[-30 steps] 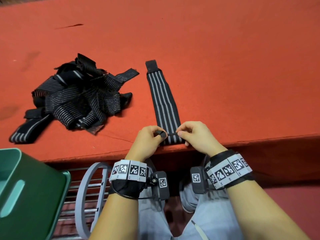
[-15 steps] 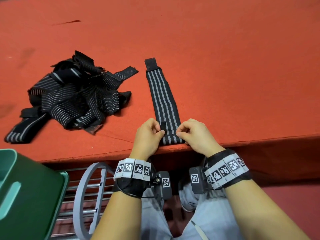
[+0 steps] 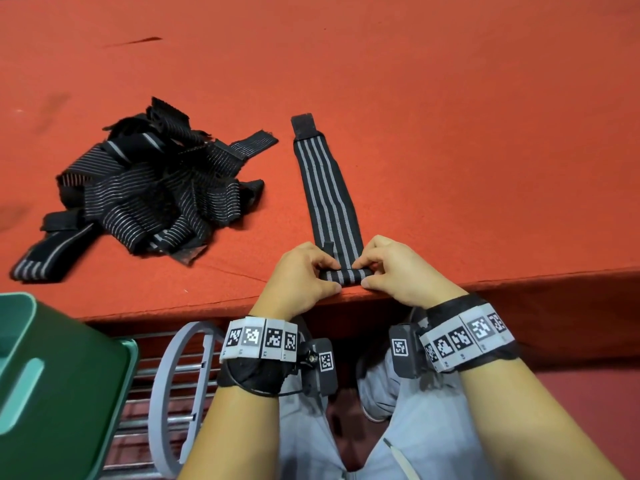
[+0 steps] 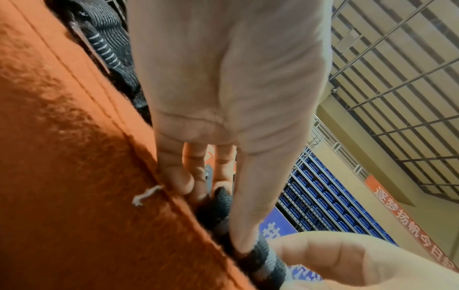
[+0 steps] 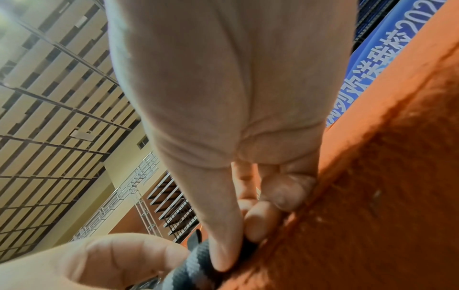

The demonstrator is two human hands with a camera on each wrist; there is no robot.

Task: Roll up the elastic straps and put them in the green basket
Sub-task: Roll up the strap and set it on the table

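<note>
A black elastic strap [image 3: 327,192] with grey stripes lies flat on the red felt table [image 3: 450,133], running away from me. Its near end is turned over into a small roll [image 3: 344,274] at the table's front edge. My left hand [image 3: 304,271] pinches the roll's left end and my right hand [image 3: 391,268] pinches its right end. In the left wrist view the thumb presses on the striped roll [image 4: 261,253]. The right wrist view shows thumb and fingertips closed on the same roll [image 5: 191,270]. The green basket [image 3: 52,393] stands below the table at lower left.
A tangled pile of several more black striped straps [image 3: 138,195] lies on the table left of the flat one. A grey round wire frame [image 3: 180,393] stands under the table edge beside the basket. My knees in light trousers are below my hands.
The strap's near end, flat a second ago with its thin loop pinched, is now folded over into a first small roll held by both hands.
</note>
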